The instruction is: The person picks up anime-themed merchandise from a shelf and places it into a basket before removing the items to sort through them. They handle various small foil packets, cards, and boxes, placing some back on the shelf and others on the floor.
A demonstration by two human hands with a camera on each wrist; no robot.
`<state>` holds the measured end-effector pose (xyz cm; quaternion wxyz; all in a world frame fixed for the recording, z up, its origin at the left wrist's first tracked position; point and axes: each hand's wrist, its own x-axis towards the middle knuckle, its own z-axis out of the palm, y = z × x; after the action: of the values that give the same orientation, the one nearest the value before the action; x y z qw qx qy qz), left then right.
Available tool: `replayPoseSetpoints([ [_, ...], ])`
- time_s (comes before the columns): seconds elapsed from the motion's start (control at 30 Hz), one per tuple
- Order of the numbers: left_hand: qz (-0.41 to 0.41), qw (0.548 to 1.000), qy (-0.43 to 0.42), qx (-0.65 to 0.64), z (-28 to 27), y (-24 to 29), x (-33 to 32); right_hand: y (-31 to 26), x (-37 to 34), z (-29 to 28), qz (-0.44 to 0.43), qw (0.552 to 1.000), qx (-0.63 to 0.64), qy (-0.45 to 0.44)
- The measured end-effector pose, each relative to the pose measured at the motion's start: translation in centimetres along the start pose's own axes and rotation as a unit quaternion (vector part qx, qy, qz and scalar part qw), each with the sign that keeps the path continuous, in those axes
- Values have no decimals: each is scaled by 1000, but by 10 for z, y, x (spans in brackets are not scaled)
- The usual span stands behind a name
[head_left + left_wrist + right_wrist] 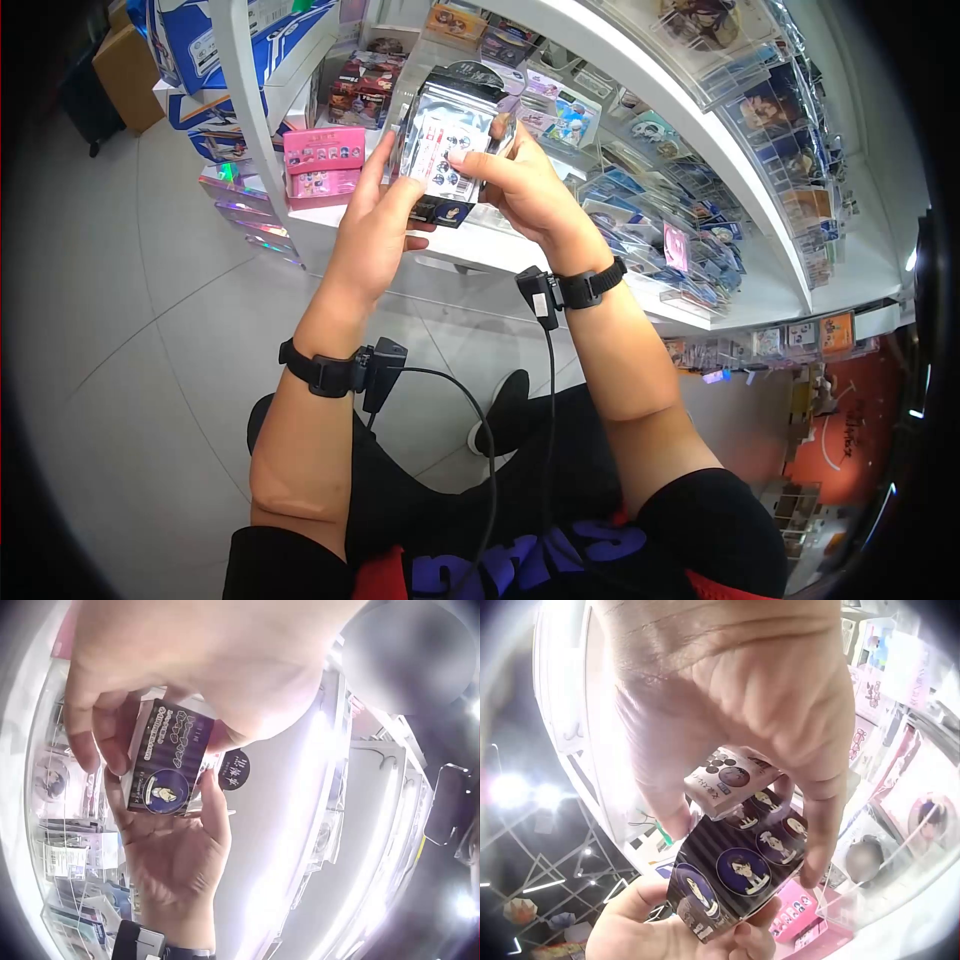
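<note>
Both hands hold up a small dark display box (440, 212) of foil packets. A silver packet (437, 150) with round character pictures faces up at its open top. My left hand (370, 235) grips the box's left side, thumb along the near edge. My right hand (535, 190) holds the right side, its thumb lying across the packet. In the right wrist view, the box's striped side (742, 862) shows several round character portraits, with the packet (731, 776) above it. The left wrist view shows a printed end panel (169, 757) and a round black tab (235, 771).
White shelves (640, 80) hold many packaged goods ahead and to the right. Pink boxes (325, 160) sit on the shelf left of the hands, beside a white upright (240, 100). Blue boxes (200, 60) are stacked farther left. Pale floor tiles (150, 300) lie below.
</note>
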<state>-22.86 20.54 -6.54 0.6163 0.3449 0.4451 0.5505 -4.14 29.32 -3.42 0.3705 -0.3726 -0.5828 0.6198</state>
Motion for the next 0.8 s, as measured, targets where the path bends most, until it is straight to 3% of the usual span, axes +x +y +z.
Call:
replayPoseSetpoints([
  [0.23, 34, 999, 15, 2, 7, 1, 3, 8, 10, -6, -26, 999, 30, 10],
  [0.3, 40, 999, 13, -12, 6, -1, 5, 2, 3, 4, -46, 997, 30, 59],
  [0.43, 85, 996, 25, -31, 8, -5, 7, -2, -2, 4, -130, 975, -128, 127],
  [0.73, 111, 993, 41, -26, 8, 3, 1, -14, -27, 10, -199, 976, -29, 83],
  [0.8, 121, 992, 37, -7, 9, 4, -2, -20, -36, 14, -190, 974, -79, 95],
])
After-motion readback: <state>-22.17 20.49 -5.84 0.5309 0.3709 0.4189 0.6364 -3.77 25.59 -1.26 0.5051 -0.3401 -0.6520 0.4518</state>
